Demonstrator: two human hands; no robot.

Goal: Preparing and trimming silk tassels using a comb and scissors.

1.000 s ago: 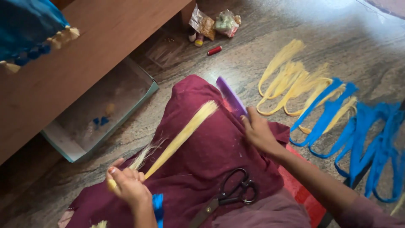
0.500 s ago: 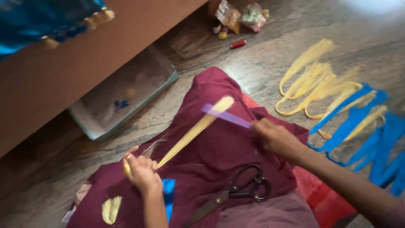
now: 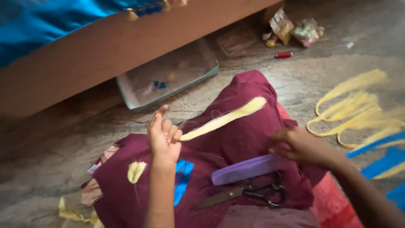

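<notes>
Fingers [image 3: 166,128] of left hand pinch yellow strand [image 3: 223,119] (right hand [image 3: 297,145] blurred).

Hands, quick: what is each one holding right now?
Left hand: closed on one end of the yellow fibre strip.
Right hand: blurred, at the purple comb; grip cannot be told.

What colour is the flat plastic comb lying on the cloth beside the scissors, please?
The flat plastic comb is light purple, shown best in the head view, near the right hand.
</notes>
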